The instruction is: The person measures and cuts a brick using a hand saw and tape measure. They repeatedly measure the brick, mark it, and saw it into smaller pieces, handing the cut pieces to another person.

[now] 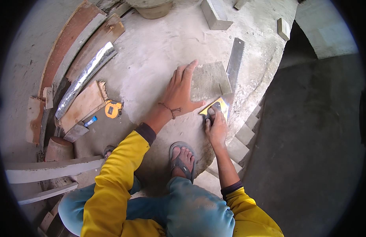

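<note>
The right hand has its fingers closed round the yellow saw handle; just beyond, the left hand lies flat, fingers spread, pinning the grey block on the concrete floor. The blade runs close beside those fingers; a slip could cut them

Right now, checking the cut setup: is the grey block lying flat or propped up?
Flat: the grey block lies broad face up on the floor, left hand pressed on it.

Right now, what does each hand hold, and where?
Right hand grips the saw by its yellow handle. Left hand holds nothing; it presses flat on the block.
</note>
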The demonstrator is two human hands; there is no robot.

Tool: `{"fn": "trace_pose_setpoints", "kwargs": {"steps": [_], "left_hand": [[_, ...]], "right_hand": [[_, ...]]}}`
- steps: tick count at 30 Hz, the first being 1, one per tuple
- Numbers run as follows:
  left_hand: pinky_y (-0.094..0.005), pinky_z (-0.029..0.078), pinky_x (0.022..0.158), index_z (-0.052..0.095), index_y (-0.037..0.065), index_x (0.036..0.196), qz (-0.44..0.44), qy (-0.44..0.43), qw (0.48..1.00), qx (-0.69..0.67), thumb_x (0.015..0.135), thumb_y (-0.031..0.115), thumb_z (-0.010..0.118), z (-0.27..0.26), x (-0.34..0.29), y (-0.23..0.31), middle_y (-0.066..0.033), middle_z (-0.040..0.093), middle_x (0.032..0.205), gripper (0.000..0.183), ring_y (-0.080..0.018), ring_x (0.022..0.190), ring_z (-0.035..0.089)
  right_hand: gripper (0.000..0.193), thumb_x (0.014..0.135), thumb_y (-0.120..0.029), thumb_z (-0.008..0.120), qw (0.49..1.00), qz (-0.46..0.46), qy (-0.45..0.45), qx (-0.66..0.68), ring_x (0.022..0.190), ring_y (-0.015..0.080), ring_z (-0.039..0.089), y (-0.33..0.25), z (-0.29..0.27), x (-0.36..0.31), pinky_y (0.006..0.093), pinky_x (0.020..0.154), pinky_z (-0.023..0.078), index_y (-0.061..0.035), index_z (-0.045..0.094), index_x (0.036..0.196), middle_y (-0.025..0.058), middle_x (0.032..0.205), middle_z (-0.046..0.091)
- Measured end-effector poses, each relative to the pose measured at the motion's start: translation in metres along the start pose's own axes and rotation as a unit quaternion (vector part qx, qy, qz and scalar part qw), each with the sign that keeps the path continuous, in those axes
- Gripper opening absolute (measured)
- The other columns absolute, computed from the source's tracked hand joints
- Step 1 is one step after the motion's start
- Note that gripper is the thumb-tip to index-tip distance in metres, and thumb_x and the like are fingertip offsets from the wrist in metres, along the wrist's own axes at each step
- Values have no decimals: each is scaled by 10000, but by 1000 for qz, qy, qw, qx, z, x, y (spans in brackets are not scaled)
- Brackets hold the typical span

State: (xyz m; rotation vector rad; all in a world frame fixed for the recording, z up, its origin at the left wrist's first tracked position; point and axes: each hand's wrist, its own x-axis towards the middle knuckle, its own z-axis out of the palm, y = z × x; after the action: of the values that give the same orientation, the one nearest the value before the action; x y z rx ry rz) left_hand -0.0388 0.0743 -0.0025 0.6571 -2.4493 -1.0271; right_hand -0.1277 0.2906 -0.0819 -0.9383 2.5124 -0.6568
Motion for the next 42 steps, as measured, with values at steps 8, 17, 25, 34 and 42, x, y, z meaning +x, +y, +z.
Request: {"fn": "trace_pose_setpoints", "kwargs": {"steps": [8, 17, 25, 34, 42], "left_hand": [[-468, 474, 1064, 311, 32, 1502, 56, -2, 996, 67, 631, 246, 917, -8, 14, 3, -213, 442, 1397, 1083, -423, 1298, 464], [-544, 365, 1190, 405, 62, 1446, 323, 56, 899, 290, 674, 89, 791, -6, 48, -80, -175, 487, 1393, 864, -385, 1341, 460], [-534, 261, 1248, 324, 141, 1563, 278, -25, 917, 287, 756, 378, 841, -1, -37, -122, -128, 385, 1537, 988, -324, 1448, 380], [-487, 273, 1237, 396, 20, 1514, 88, -305, 868, 383, 904, 353, 711, -157, -76, -167, -211, 441, 1522, 763, -367, 1458, 378], [-465, 336, 1169, 410, -42, 1459, 19, -430, 790, 437, 782, 547, 781, -169, -149, -194, -245, 489, 1431, 971, -396, 1363, 438]], "right_hand": [[543, 873, -248, 727, 993, -58, 32, -95, 1145, 337, 575, 5, 17, -25, 486, 949, 399, -100, 552, 1366, 152, 1167, 590], [576, 854, -176, 747, 998, -49, 37, -33, 1142, 404, 563, 9, 18, -24, 511, 972, 434, -79, 535, 1380, 198, 1179, 576], [562, 855, -141, 745, 996, -57, 22, -58, 1110, 430, 577, 7, 20, -22, 517, 959, 461, -64, 538, 1372, 228, 1172, 589], [496, 880, -127, 711, 986, -24, -19, -163, 1150, 366, 580, 5, -13, -31, 512, 988, 438, -120, 585, 1360, 163, 1214, 608], [264, 910, -107, 678, 988, -138, 52, 48, 951, 365, 613, -59, -1, -7, 460, 861, 487, -42, 661, 1165, 176, 999, 627]]}}
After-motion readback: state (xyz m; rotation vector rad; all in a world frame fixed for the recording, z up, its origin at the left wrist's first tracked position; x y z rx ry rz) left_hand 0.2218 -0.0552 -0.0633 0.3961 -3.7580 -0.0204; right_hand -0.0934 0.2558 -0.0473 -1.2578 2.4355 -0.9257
